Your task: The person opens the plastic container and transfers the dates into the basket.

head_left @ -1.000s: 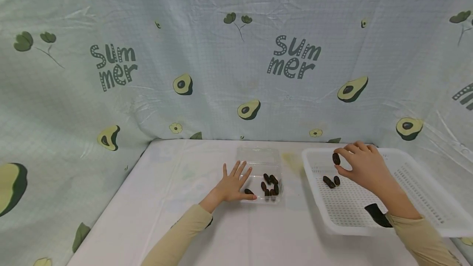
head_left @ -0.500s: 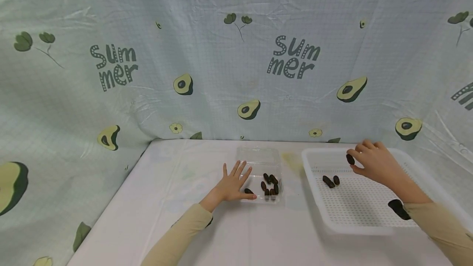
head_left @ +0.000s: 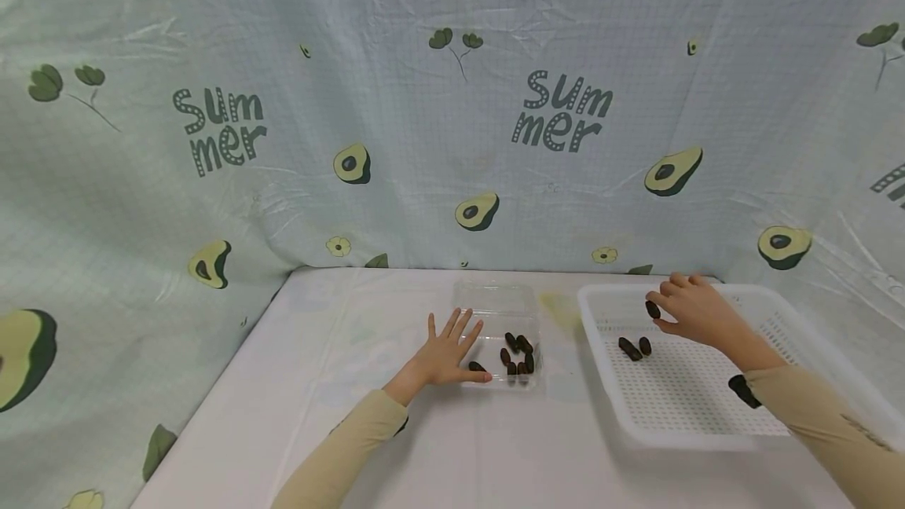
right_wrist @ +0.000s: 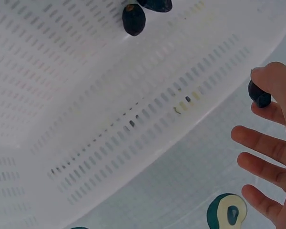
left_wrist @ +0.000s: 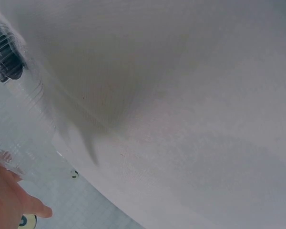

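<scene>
My right hand (head_left: 696, 313) pinches a dark brown date (head_left: 653, 309) between thumb and forefinger, above the far part of a white perforated basket (head_left: 679, 440). In the right wrist view the pinched date (right_wrist: 260, 94) shows at the thumb tip, with the other fingers spread. Several dates (head_left: 529, 363) lie in a clear plastic box (head_left: 488, 336) left of the basket. My left hand (head_left: 441, 356), fingers straight and spread, rests at the left side of that box. A single date (head_left: 477, 367) lies by its thumb. The left wrist view catches only part of the hand (left_wrist: 12, 200).
Dates (head_left: 629, 349) lie on the basket floor, toward its left end. The box's clear lid (head_left: 495, 297) is folded back behind it. A white-covered table (head_left: 438, 446) carries everything, and a printed curtain (head_left: 396, 100) hangs behind its far edge.
My right hand, holding the date, moved right over the basket, then partway back left. The left hand stayed in place, and the dates in the box and basket lie as before.
</scene>
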A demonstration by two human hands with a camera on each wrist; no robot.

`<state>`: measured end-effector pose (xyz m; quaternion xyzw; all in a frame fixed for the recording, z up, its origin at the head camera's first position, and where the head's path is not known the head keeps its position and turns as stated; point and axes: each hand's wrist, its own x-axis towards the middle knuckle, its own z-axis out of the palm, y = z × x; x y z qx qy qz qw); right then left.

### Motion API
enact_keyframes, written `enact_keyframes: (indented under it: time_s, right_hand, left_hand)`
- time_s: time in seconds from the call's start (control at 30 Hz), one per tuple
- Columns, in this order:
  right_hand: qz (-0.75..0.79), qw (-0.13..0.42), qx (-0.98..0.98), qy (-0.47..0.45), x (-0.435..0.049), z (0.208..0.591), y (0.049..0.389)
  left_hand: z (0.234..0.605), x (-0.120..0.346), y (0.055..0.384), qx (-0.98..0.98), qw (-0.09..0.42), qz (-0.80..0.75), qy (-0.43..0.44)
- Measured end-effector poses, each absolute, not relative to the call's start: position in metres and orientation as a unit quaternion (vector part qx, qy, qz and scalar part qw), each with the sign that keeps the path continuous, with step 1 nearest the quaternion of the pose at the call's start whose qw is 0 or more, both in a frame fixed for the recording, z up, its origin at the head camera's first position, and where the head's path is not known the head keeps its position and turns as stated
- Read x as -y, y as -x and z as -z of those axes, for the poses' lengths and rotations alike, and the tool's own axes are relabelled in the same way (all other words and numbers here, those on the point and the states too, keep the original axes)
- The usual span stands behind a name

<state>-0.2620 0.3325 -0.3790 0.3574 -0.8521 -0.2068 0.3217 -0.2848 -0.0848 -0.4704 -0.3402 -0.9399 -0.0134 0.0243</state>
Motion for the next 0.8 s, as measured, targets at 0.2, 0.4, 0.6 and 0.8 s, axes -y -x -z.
enact_keyframes:
  time_s: [0.2,0.4,0.6,0.8]
  right_hand:
    - [0.211,0.321,0.853,-0.353,-0.333,0.386,0.274]
    - [0.215,0.305,0.865,-0.336,-0.335,0.391,0.282]
    - [0.218,0.285,0.879,-0.313,-0.335,0.391,0.282]
    - [0.218,0.279,0.885,-0.304,-0.334,0.389,0.28]
  left_hand:
    - [0.468,0.083,0.284,0.942,0.023,0.013,0.336]
    - [0.468,0.081,0.286,0.943,0.022,0.017,0.332]
    - [0.469,0.08,0.287,0.943,0.023,0.013,0.331]
    - [0.468,0.08,0.287,0.943,0.024,0.015,0.33]
